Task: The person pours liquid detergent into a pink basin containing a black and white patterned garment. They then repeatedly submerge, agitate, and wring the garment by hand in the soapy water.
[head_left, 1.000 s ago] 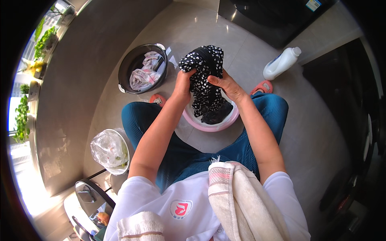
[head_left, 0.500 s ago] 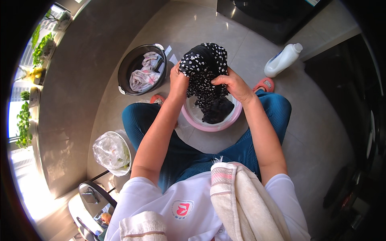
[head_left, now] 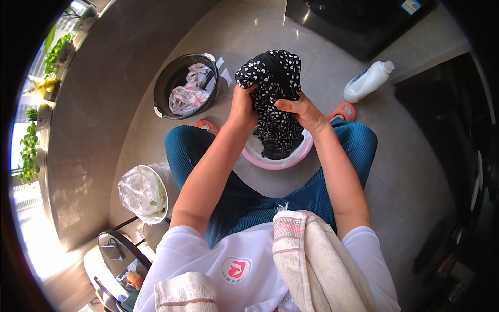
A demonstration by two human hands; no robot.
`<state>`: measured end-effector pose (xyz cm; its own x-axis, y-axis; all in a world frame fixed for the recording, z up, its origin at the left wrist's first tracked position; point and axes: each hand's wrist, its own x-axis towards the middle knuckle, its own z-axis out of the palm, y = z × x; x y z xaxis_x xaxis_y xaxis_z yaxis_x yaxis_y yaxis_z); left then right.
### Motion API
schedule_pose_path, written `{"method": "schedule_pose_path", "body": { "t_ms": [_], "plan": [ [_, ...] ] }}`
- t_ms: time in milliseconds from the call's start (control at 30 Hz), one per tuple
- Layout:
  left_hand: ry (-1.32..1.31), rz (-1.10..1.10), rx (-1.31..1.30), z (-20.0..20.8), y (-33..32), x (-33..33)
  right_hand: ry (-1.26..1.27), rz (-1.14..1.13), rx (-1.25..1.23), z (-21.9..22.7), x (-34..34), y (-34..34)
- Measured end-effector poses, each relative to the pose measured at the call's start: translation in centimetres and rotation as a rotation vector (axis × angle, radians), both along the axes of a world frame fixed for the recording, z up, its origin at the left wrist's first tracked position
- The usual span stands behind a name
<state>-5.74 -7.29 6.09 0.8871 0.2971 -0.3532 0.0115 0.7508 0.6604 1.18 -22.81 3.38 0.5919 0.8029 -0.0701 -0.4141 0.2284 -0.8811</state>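
A black garment with white spots (head_left: 275, 99) is bunched up between my hands, its lower end hanging into a pink-rimmed basin (head_left: 273, 165) between my feet. My left hand (head_left: 243, 105) grips its left side, with some fingers hidden behind the cloth. On the right side my right hand (head_left: 304, 111) holds it, thumb lying across the front and the other fingers out of sight behind. What kind of garment it is, I cannot tell. The basin's contents are mostly covered by the cloth.
A dark basin (head_left: 161, 88) with a pale pink-and-white cloth (head_left: 188, 99) stands at the far left. A white bottle (head_left: 368, 82) stands at the right by my slipper (head_left: 343, 111). A bagged bin (head_left: 143, 192) is left of my knee. A towel (head_left: 317, 260) hangs over my shoulders.
Both hands have lifted the spotted garment slightly. My left hand has shifted to the right, closer to the right one, and its thumb now lies over the cloth.
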Motion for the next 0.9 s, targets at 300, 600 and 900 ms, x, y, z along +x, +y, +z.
{"method": "schedule_pose_path", "body": {
  "t_ms": [300,600,900],
  "plan": [
    [0.02,0.057,0.115,-3.4,-1.8,2.7,-0.169,-0.095,-0.156,-2.9,-0.2,0.9],
    [0.101,-0.198,0.461,-4.7,-0.9,3.6,0.055,-0.085,-0.206,-3.6,-0.2,1.0],
    [-0.031,-0.517,0.308,-2.4,3.3,3.6,0.212,-0.113,-0.112,-2.4,0.2,-0.5]
  ]
}}
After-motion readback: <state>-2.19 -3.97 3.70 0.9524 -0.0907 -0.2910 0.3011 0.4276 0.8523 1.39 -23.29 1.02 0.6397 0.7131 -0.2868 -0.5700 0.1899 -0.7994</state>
